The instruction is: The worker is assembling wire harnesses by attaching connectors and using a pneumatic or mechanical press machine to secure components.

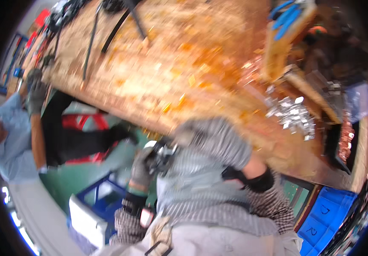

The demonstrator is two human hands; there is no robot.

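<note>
My left hand, in a grey knit glove, is closed round a dark and silvery metal part in front of my body, just off the near edge of the bench. Blur hides the part's exact kind. Beside it, my right hand, gloved the same way, has its fingers curled together close to the part's upper end. Whatever those fingers pinch is smeared and hidden. Nearest to both hands is the wooden workbench, strewn with small orange-yellow film scraps.
Small silvery metal pieces lie piled on the right. Blue-handled tools stand in a wooden holder. Copper-coloured pieces fill a dark tray. A blue bin stands at lower right. At left sits a gloved co-worker, near a red stool.
</note>
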